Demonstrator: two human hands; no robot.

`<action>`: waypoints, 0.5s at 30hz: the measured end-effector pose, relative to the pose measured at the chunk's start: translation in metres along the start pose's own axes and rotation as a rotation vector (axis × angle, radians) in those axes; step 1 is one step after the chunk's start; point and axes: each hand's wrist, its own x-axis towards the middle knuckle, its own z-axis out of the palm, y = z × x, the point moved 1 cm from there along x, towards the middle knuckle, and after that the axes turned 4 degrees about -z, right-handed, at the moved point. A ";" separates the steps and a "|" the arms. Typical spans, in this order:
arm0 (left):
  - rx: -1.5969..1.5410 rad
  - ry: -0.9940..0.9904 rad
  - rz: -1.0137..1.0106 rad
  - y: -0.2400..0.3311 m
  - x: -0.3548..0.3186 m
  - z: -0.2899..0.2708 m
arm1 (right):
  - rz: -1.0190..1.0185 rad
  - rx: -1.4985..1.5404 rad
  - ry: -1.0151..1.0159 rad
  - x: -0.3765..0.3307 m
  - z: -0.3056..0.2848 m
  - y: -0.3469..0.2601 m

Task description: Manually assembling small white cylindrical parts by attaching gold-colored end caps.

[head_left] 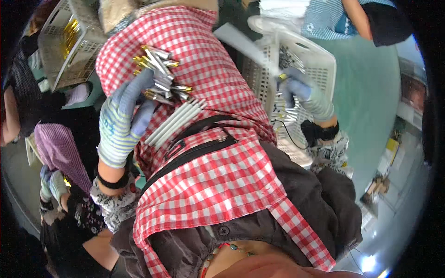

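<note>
Both my hands wear striped knit gloves with grey-blue fingers. My left hand (127,116) curves beside a pile of short silver tubes with gold ends (162,76) on my lap. Its fingertips touch the pile's edge, with thumb and fingers apart. Several thin white sticks (176,123) lie side by side on the red checked apron (199,60), close to that thumb. Out to the right, my right hand (301,90) is over a white perforated basket (317,55). Its fingers are curled, with a small gold-ended piece at their tips. Silver pieces (289,60) lie inside the basket.
A blurred white strip (241,41) slants towards the basket. At upper left stands another basket (69,55) with gold pieces. Other people sit close by on the left, one with gloved hands (55,183). A person's arm (359,18) is at upper right.
</note>
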 end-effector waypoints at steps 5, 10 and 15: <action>0.303 -0.306 0.197 -0.005 -0.009 0.031 | -0.100 0.684 0.921 -0.082 -0.028 0.135; 0.453 -0.450 0.092 0.001 -0.023 0.048 | 0.275 0.948 0.888 -0.063 -0.029 0.256; 0.563 -0.581 -0.033 -0.006 -0.021 0.055 | 0.306 1.231 0.923 -0.044 -0.098 0.394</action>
